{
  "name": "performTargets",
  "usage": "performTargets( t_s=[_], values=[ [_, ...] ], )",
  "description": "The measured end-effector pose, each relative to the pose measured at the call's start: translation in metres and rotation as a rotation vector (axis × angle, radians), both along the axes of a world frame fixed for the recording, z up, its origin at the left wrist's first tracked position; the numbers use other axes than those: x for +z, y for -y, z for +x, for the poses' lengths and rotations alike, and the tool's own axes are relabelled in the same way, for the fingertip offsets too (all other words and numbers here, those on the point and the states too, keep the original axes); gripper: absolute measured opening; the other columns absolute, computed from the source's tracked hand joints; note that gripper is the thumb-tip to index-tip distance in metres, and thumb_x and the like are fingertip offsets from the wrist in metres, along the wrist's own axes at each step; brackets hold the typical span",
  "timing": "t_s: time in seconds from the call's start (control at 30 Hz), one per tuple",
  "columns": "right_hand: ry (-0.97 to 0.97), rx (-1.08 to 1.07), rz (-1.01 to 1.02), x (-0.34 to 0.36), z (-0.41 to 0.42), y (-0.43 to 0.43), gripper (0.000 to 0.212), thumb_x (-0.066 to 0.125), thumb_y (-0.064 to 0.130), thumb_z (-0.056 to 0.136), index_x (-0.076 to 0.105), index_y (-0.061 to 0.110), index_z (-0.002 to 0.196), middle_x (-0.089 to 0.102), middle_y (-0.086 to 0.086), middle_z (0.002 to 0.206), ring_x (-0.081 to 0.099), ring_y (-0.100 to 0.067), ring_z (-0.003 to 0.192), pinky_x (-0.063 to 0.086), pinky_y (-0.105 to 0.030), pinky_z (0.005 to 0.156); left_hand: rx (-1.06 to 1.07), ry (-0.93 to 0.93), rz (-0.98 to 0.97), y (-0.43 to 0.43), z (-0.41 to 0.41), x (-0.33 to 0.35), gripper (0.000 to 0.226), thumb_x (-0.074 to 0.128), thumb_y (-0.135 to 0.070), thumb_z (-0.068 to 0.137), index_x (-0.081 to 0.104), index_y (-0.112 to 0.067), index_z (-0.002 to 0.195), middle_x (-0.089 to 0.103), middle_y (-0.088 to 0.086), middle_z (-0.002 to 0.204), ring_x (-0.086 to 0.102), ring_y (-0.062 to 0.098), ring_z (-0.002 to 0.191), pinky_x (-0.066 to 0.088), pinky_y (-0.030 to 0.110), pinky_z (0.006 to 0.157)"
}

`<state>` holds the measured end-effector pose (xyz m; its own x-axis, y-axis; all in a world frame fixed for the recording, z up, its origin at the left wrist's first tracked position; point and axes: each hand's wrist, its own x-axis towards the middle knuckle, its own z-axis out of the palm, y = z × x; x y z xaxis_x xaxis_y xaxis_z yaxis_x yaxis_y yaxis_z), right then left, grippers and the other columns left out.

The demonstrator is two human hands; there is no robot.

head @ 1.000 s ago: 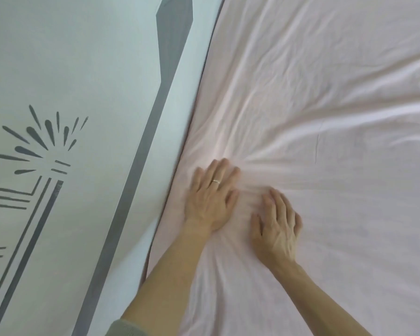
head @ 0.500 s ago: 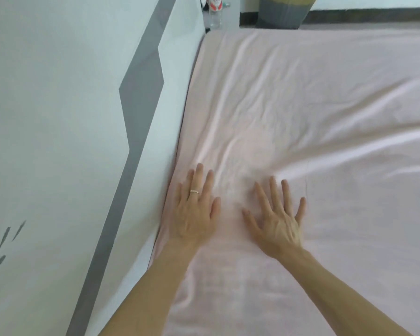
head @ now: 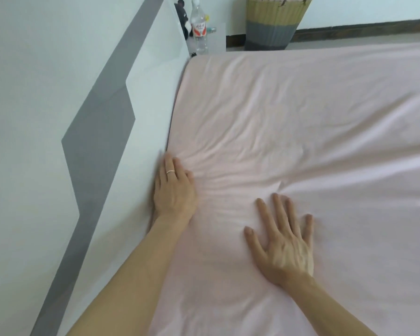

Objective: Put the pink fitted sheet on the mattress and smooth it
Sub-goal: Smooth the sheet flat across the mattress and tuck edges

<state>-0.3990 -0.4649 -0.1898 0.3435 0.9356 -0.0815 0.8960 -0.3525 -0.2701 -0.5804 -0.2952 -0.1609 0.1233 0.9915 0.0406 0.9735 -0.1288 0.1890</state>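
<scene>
Both flat and gripping nothing, the left hand [head: 174, 190] presses the pink fitted sheet [head: 301, 112] beside the wall panel [head: 95, 122], the right hand [head: 283, 241] farther out, creases [head: 224, 190] fanning between.

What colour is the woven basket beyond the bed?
The basket is tan on top, with a grey band and a darker one below; the head view shows it.

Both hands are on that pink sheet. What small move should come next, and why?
Probably slide the right hand outward, away from the wall, while the left hand presses the pink sheet at the wall-side edge. Creases fan out between the two hands and run rightward, so a flat stroke that way should likely ease them.
</scene>
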Motion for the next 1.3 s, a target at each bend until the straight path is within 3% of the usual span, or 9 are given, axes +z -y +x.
performTargets(
  t_s=[0.07, 0.2, 0.37, 0.5, 0.67, 0.8, 0.97, 1.07, 1.3],
  values=[
    [0.009, 0.028, 0.018, 0.000, 0.006, -0.016, 0.074, 0.020, 0.075, 0.090, 0.009, 0.044, 0.156, 0.000, 0.008, 0.167, -0.008, -0.014, 0.153, -0.002, -0.059, 0.120, -0.145, -0.048, 0.122, -0.012, 0.024, 0.008, 0.057, 0.031, -0.036, 0.099, 0.034, -0.009, 0.150, 0.026, 0.013, 0.159, 0.028, 0.032, 0.145, 0.026, 0.051, 0.115],
    [0.004, 0.019, 0.054, 0.002, 0.028, -0.061, 0.072, 0.015, 0.075, 0.091, 0.002, 0.046, 0.156, -0.004, 0.005, 0.167, -0.010, -0.015, 0.153, -0.005, -0.056, 0.121, -0.516, -0.165, 0.049, -0.011, 0.061, -0.010, 0.059, 0.025, -0.051, 0.095, 0.031, -0.034, 0.151, 0.024, -0.001, 0.161, 0.019, 0.021, 0.149, 0.017, 0.046, 0.119],
    [-0.016, -0.004, 0.085, -0.010, 0.035, -0.069, 0.067, 0.017, 0.072, 0.092, 0.008, 0.049, 0.154, -0.002, 0.011, 0.167, -0.011, -0.013, 0.153, -0.005, -0.052, 0.122, -0.148, -0.101, -0.032, -0.100, 0.017, -0.032, 0.062, 0.019, -0.047, 0.101, 0.012, -0.022, 0.157, 0.009, 0.007, 0.164, 0.007, 0.022, 0.151, 0.006, 0.039, 0.123],
    [-0.015, -0.031, 0.078, -0.008, 0.036, -0.073, 0.067, 0.021, 0.073, 0.093, 0.015, 0.047, 0.154, 0.003, 0.011, 0.167, -0.008, -0.012, 0.153, -0.002, -0.052, 0.122, -0.081, -0.004, -0.096, -0.105, 0.028, -0.024, 0.063, 0.019, -0.043, 0.103, 0.009, -0.012, 0.157, 0.007, 0.011, 0.164, 0.006, 0.023, 0.151, 0.006, 0.037, 0.123],
    [-0.025, -0.028, 0.044, -0.003, 0.038, -0.077, 0.070, 0.023, 0.073, 0.091, 0.019, 0.044, 0.154, 0.007, 0.009, 0.167, -0.005, -0.014, 0.154, -0.001, -0.054, 0.122, -0.105, -0.030, 0.066, 0.012, 0.041, 0.003, 0.062, 0.038, -0.041, 0.095, 0.033, -0.018, 0.152, 0.021, 0.010, 0.161, 0.024, 0.030, 0.147, 0.017, 0.055, 0.115],
    [-0.011, -0.038, 0.025, -0.002, 0.035, -0.075, 0.072, 0.022, 0.074, 0.090, 0.018, 0.043, 0.155, 0.007, 0.007, 0.167, -0.005, -0.016, 0.154, -0.003, -0.056, 0.121, -0.246, -0.083, -0.040, 0.155, -0.012, -0.010, 0.062, 0.039, -0.054, 0.094, 0.028, -0.036, 0.152, 0.018, 0.002, 0.163, 0.017, 0.029, 0.150, 0.015, 0.054, 0.119],
    [0.014, 0.006, -0.024, 0.002, 0.015, -0.013, 0.073, 0.015, 0.079, 0.090, 0.006, 0.047, 0.155, -0.001, 0.005, 0.167, -0.009, -0.020, 0.153, -0.008, -0.059, 0.119, 0.012, 0.233, -0.253, 0.118, -0.065, -0.023, 0.064, 0.031, -0.060, 0.095, 0.008, -0.045, 0.153, 0.004, 0.005, 0.165, 0.013, 0.024, 0.150, 0.012, 0.036, 0.122],
    [-0.017, -0.028, -0.094, 0.004, 0.007, 0.041, 0.073, 0.012, 0.081, 0.089, -0.001, 0.049, 0.154, -0.008, 0.007, 0.167, -0.013, -0.020, 0.153, -0.009, -0.058, 0.120, 0.019, 0.288, -0.256, 0.109, -0.058, -0.028, 0.063, 0.034, -0.059, 0.097, 0.006, -0.048, 0.152, 0.004, 0.005, 0.165, 0.011, 0.020, 0.150, 0.009, 0.031, 0.122],
    [-0.052, -0.004, -0.153, 0.015, -0.029, 0.176, 0.075, 0.014, 0.082, 0.088, -0.002, 0.049, 0.154, -0.011, 0.007, 0.167, -0.015, -0.019, 0.152, -0.008, -0.056, 0.120, 0.092, 0.391, -0.340, 0.188, -0.087, -0.016, 0.062, 0.029, -0.045, 0.103, 0.010, -0.022, 0.157, 0.016, 0.006, 0.163, 0.019, 0.022, 0.148, 0.013, 0.030, 0.119]
  ],
)
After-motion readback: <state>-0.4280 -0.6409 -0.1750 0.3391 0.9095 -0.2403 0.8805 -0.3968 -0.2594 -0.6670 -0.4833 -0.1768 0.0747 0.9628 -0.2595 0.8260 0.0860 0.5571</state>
